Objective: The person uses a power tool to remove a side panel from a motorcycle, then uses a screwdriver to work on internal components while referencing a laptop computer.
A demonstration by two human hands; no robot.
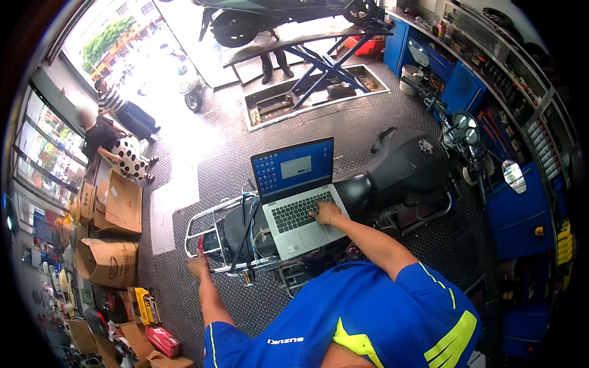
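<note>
An open silver laptop [313,238] sits across the seat of a dark motorcycle [402,165], its screen lit blue with a small pale window. My right hand [327,212] is over the right part of its keyboard, fingers apart and touching the keys. At the motorcycle's tail, my left hand [198,265] is closed around the end of the silver luggage rack [216,214], close to a red tail light [200,243]. Some of its fingers are hidden. Dark straps and thin cables [253,224] lie between the rack and the laptop.
Cardboard boxes [123,202] line the left side, where two people [113,138] sit. Ahead, a scooter [245,27] stands on a blue scissor lift [319,67], with a person's legs [276,64] behind. Blue cabinets [518,208] and tool shelves run along the right.
</note>
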